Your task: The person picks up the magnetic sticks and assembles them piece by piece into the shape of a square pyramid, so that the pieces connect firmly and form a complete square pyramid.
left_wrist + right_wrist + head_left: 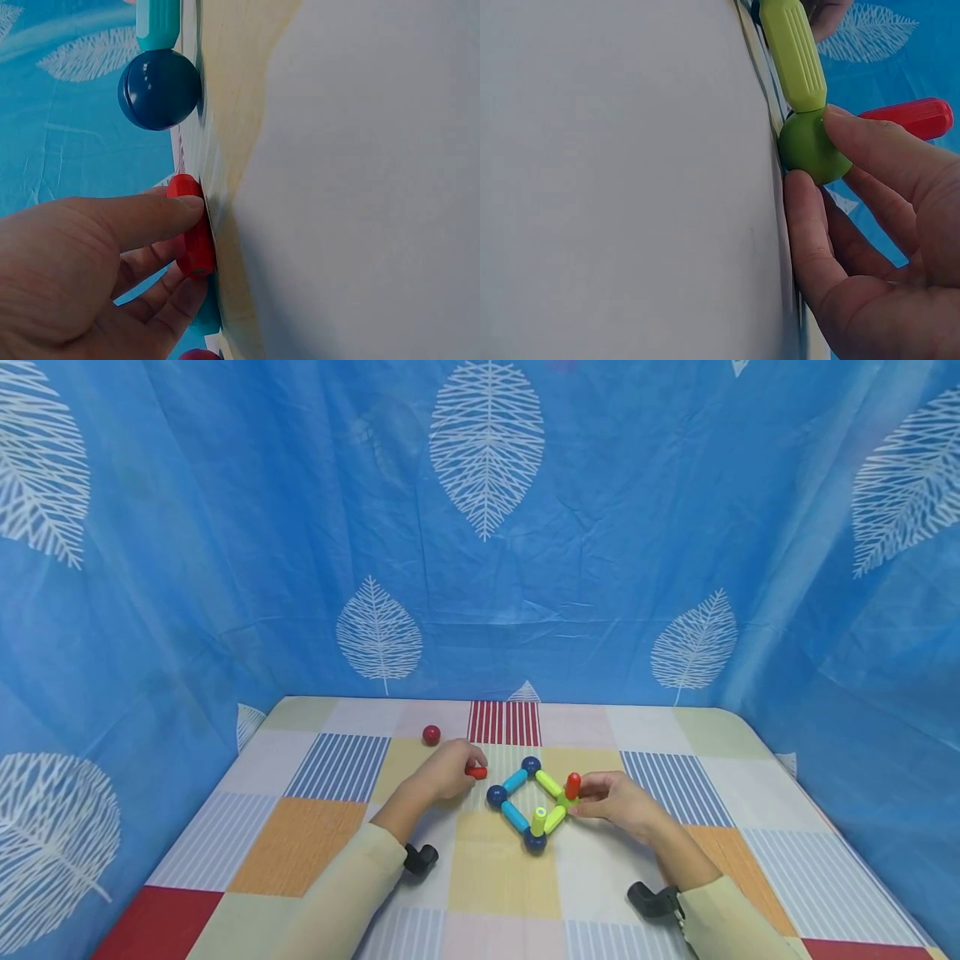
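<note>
My left hand (450,768) pinches a short red magnetic stick (196,232) between thumb and fingers, low over the tabletop. With thumb and fingers, my right hand (622,803) holds the green ball (810,146) at the right corner of a four-sided frame of sticks and balls. A second red stick (573,786) stands up from that ball. Two blue sticks (514,816) and two yellow-green sticks (548,782) form the sides. Dark blue balls (497,795) sit at the other corners. On the nearest ball (535,842) an upright yellow-green stick (538,821) stands.
A loose red ball (431,735) lies beyond my left hand. The table (502,889) has a patchwork cloth, and blue leaf-print curtains (487,610) hang at its back and sides. Each wrist wears a black camera mount (422,860).
</note>
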Motion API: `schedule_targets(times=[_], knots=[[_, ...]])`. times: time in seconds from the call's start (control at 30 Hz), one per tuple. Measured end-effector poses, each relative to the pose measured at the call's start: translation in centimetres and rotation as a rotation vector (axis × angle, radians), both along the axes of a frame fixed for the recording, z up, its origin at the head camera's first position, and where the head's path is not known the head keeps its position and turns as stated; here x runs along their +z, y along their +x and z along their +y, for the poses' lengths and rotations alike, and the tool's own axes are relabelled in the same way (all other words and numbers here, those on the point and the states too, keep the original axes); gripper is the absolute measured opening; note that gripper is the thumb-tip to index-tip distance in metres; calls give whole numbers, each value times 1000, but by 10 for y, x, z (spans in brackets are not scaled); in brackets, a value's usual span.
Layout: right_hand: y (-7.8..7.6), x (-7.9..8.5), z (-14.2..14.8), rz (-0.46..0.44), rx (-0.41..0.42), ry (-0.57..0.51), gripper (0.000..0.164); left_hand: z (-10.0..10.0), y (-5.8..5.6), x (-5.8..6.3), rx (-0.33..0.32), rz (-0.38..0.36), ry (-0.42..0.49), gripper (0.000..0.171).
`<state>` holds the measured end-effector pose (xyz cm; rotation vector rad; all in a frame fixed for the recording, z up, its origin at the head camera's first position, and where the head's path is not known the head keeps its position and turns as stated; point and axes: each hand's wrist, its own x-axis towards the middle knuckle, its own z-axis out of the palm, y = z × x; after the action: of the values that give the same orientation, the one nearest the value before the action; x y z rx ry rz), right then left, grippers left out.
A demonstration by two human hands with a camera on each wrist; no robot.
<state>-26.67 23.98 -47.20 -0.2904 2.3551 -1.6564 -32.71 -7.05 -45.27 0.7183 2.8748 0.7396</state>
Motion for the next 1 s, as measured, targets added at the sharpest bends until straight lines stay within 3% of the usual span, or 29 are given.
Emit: schedule_targets(times=[0.43, 0.7, 1.0], knots=[[0, 2, 1, -10, 20, 6, 44, -1, -3, -3, -8, -3, 7, 21], [-2, 1, 2, -18, 21, 20, 43, -13, 1, -4, 12, -82, 172, 28], [-4, 0, 4, -30, 14, 32, 44, -20, 7, -1, -6, -128, 342, 21]])
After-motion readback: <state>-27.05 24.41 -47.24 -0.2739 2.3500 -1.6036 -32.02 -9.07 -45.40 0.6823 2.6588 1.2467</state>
